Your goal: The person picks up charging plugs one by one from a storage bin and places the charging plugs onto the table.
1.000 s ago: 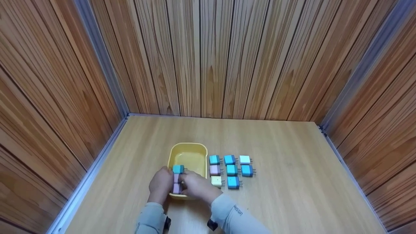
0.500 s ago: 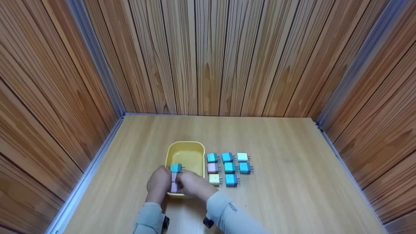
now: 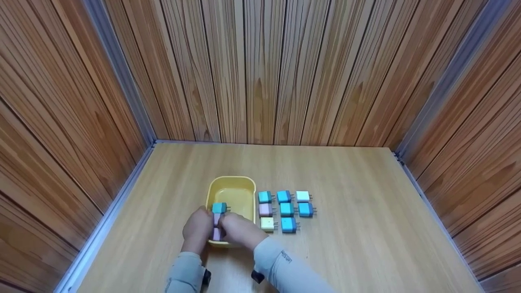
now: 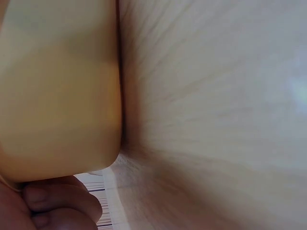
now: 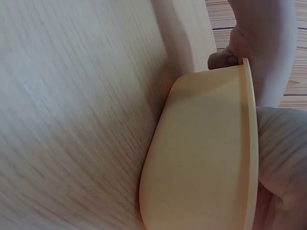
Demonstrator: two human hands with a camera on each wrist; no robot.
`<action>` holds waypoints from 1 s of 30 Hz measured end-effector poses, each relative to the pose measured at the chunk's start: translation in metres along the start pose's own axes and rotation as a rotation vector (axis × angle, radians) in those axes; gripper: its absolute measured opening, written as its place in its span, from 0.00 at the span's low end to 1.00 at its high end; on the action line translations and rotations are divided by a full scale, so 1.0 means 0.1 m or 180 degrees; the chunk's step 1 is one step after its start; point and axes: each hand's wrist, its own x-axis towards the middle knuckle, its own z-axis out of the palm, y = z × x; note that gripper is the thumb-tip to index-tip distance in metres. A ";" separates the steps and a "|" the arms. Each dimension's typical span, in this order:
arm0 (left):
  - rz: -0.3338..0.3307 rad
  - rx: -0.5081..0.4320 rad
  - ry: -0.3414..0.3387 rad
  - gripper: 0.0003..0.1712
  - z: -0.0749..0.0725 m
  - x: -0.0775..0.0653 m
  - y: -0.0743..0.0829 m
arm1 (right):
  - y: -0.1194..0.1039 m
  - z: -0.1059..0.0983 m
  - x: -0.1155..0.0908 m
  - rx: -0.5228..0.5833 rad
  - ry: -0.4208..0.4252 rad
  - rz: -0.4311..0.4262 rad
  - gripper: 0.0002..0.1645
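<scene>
A yellow plastic tray [image 3: 251, 199] lies on the table with a column of plug chargers along its left side. My left hand [image 3: 198, 228] grips the tray's left wall; in the left wrist view its curled fingers [image 4: 67, 199] lie against the outside. Reaching over the right rim, my right hand [image 3: 240, 228] pinches the middle lilac charger [image 3: 216, 219], its fingertips mostly hidden. Above that sits a teal charger [image 3: 219, 207] with prongs pointing right, and below it another lilac charger [image 3: 217, 234]. In the right wrist view the tray wall [image 5: 206, 148] hides the right fingertips.
Right of the tray, several chargers stand in short rows: blue ones [image 3: 289, 224], teal ones [image 3: 264, 197], a white one [image 3: 303, 196], a pale yellow one [image 3: 267, 224] and a lilac one [image 3: 265, 210]. Wood-panelled walls [image 3: 260, 73] enclose the table [image 3: 358, 228].
The head view has shifted slightly. My right hand has edged left over the middle lilac charger, covering more of it. The left hand keeps its place at the tray wall.
</scene>
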 end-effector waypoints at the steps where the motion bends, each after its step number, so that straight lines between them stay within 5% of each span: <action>1: -0.0002 -0.0010 -0.0007 0.15 0.00 0.00 0.01 | 0.00 0.00 0.01 -0.0007 0.0005 -0.0001 0.09; 8: 0.0010 0.0109 0.0010 0.15 -0.01 0.00 0.02 | 0.05 0.05 0.08 -0.0169 0.0092 -0.0203 0.09; 30: -0.0145 0.0014 -0.0147 0.17 -0.03 0.02 0.03 | 0.20 -0.10 -0.04 0.0331 -0.0006 0.0019 0.21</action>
